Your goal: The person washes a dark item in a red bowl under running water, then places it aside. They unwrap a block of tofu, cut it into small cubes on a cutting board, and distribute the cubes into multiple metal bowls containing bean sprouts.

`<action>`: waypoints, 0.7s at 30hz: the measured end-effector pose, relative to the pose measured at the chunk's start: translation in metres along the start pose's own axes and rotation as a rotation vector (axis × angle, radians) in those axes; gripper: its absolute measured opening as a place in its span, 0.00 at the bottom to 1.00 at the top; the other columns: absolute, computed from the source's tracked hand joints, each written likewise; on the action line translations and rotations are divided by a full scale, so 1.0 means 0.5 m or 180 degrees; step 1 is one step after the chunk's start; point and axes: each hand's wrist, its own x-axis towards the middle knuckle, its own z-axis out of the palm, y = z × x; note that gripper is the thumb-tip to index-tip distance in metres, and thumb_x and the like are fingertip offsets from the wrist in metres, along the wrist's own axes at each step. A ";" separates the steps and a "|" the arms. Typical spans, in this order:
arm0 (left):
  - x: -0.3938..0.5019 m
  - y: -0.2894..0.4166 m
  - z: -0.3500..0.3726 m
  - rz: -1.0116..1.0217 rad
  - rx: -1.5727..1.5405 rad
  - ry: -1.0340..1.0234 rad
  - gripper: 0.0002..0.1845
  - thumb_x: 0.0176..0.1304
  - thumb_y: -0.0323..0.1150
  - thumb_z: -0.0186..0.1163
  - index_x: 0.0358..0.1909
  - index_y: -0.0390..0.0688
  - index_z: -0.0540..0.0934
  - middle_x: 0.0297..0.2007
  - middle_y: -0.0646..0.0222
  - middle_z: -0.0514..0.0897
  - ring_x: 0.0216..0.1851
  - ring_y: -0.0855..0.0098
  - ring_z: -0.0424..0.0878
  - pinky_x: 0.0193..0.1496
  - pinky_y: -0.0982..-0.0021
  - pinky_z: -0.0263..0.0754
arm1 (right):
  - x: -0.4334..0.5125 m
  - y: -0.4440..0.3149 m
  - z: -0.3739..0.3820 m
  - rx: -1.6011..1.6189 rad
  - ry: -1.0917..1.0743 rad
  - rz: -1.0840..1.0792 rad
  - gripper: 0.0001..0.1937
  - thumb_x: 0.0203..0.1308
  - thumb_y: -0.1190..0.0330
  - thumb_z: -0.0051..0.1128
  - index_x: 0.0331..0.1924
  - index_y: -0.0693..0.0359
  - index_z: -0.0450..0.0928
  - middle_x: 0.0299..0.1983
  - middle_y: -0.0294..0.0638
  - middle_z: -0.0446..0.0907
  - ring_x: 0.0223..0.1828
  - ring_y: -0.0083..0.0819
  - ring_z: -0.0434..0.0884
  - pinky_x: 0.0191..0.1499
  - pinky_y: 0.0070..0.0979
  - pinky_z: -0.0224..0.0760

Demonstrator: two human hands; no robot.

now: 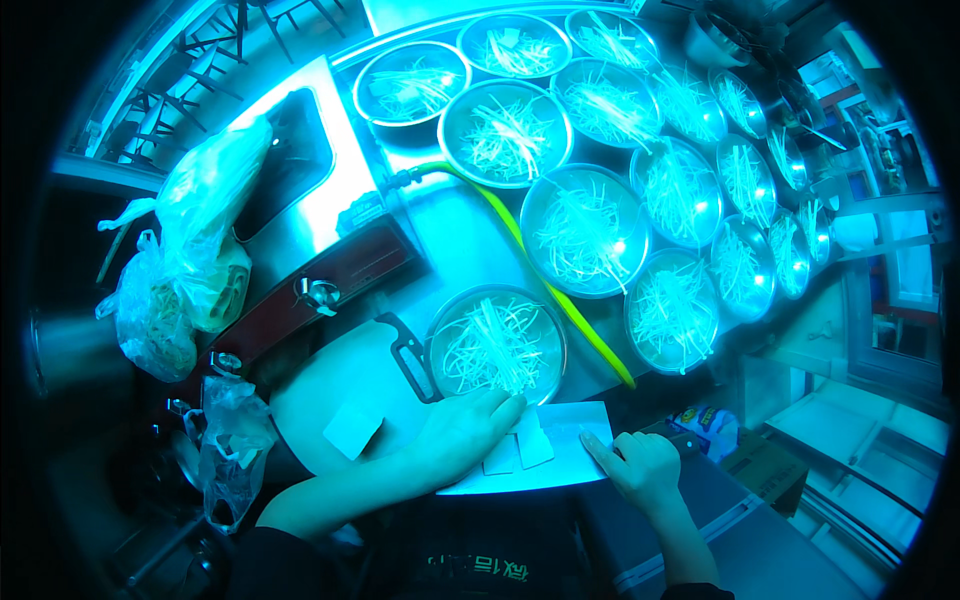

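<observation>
My right hand (641,469) grips what looks like a broad cleaver (574,435), its handle hidden in my fist and the thumb laid on the blade. A few thin pale slices (536,444) lie flat on the blade. My left hand (472,424) reaches across the cutting board (322,390), fingertips at the near rim of a metal bowl (559,356) and beside the slices; whether it pinches anything is hidden. Pale thin strands (491,349) are heaped in that bowl. Another pale square slice (354,431) rests on the board, left of my forearm. The board's dark handle (412,360) touches the bowl.
Several metal bowls of strands (506,131) crowd the counter ahead and right. A yellow hose (555,289) runs between them and the near bowl. Left are a dark red panel with knobs (337,274), filled plastic bags (195,247) and a sink (289,150). A cardboard box (772,469) stands right.
</observation>
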 end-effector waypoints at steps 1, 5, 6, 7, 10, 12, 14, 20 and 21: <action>0.006 0.000 0.009 0.0006 0.0006 0.0122 0.15 0.62 0.33 0.51 0.50 0.42 0.72 0.34 0.59 0.77 0.35 0.58 0.79 0.35 0.62 0.74 | -0.002 0.010 0.003 0.0037 -0.0036 -0.0005 0.22 0.49 0.72 0.55 0.51 0.45 0.77 0.16 0.30 0.58 0.15 0.22 0.64 0.17 0.21 0.54; 0.042 -0.023 0.026 -0.0406 -0.0980 0.0552 0.10 0.57 0.29 0.59 0.41 0.39 0.78 0.33 0.58 0.80 0.35 0.59 0.80 0.37 0.66 0.75 | -0.003 0.055 0.006 0.0057 -0.0211 -0.0096 0.21 0.48 0.72 0.55 0.51 0.47 0.77 0.17 0.30 0.59 0.16 0.22 0.65 0.18 0.21 0.55; 0.053 -0.038 0.025 -0.0694 -0.1356 0.0695 0.09 0.55 0.27 0.62 0.38 0.37 0.80 0.34 0.57 0.82 0.36 0.62 0.82 0.38 0.70 0.75 | -0.003 0.065 0.005 0.0064 -0.0328 -0.0144 0.21 0.48 0.72 0.54 0.51 0.48 0.77 0.17 0.30 0.59 0.16 0.22 0.65 0.18 0.21 0.55; 0.061 -0.053 0.024 -0.1146 -0.1647 0.0687 0.09 0.56 0.25 0.62 0.39 0.36 0.80 0.35 0.61 0.82 0.36 0.71 0.81 0.40 0.73 0.74 | -0.004 0.078 0.000 0.0050 -0.0302 -0.0186 0.22 0.48 0.73 0.54 0.51 0.48 0.77 0.17 0.30 0.59 0.17 0.22 0.65 0.18 0.21 0.55; 0.074 -0.090 0.021 -0.1518 -0.2484 0.0681 0.08 0.58 0.26 0.61 0.39 0.35 0.79 0.35 0.66 0.82 0.37 0.77 0.78 0.42 0.74 0.73 | -0.006 0.117 -0.016 0.0038 -0.0377 -0.0287 0.22 0.48 0.73 0.54 0.52 0.48 0.76 0.18 0.29 0.59 0.17 0.22 0.66 0.18 0.21 0.56; 0.073 -0.102 0.024 -0.1646 -0.2736 0.0654 0.08 0.59 0.26 0.60 0.39 0.35 0.79 0.36 0.67 0.81 0.38 0.79 0.77 0.43 0.75 0.72 | -0.008 0.139 -0.028 0.0030 -0.0459 -0.0300 0.23 0.48 0.73 0.54 0.52 0.48 0.76 0.18 0.29 0.59 0.17 0.22 0.66 0.18 0.21 0.56; 0.070 -0.104 0.030 -0.1763 -0.2595 0.0557 0.09 0.59 0.25 0.60 0.41 0.35 0.79 0.38 0.67 0.80 0.39 0.78 0.77 0.43 0.75 0.72 | -0.007 0.156 -0.035 0.0056 -0.0459 -0.0311 0.23 0.47 0.72 0.54 0.52 0.48 0.76 0.18 0.30 0.59 0.17 0.22 0.66 0.18 0.21 0.56; 0.085 -0.077 0.028 -0.1215 -0.0933 0.1320 0.11 0.58 0.26 0.60 0.43 0.36 0.77 0.32 0.61 0.81 0.34 0.68 0.80 0.38 0.71 0.73 | -0.001 0.194 -0.050 0.0101 -0.0422 -0.0398 0.23 0.47 0.72 0.54 0.52 0.48 0.76 0.17 0.30 0.58 0.17 0.22 0.65 0.19 0.21 0.55; 0.095 -0.067 0.021 -0.1051 -0.0190 0.1538 0.10 0.58 0.26 0.59 0.43 0.37 0.77 0.32 0.60 0.80 0.34 0.66 0.80 0.38 0.70 0.73 | 0.000 0.201 -0.052 0.0122 -0.0434 -0.0415 0.23 0.47 0.72 0.54 0.53 0.48 0.76 0.17 0.30 0.58 0.17 0.22 0.65 0.18 0.21 0.55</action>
